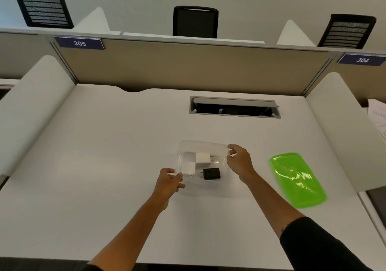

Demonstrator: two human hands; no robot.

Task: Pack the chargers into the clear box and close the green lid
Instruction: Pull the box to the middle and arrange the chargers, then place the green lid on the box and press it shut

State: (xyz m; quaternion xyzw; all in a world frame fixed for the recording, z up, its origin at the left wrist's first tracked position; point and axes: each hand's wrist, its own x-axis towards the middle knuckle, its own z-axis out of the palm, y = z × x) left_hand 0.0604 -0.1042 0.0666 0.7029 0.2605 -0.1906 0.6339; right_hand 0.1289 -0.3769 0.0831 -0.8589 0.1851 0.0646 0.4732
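Observation:
The clear box [201,145] stands in the middle of the white desk [104,166], without a lid. Inside it lie a larger white charger [202,158], a smaller white charger [188,168] and a black charger [211,173]. My left hand [169,182] grips the box's near left rim with its fingers. My right hand [239,161] pinches the box's right rim. The green lid [297,180] lies flat on the desk to the right of the box, a hand's width beyond my right hand.
An open cable hatch [235,108] is set into the desk behind the box. A beige partition [188,68] closes the back, with white side panels left and right. Papers [378,116] lie at the far right edge.

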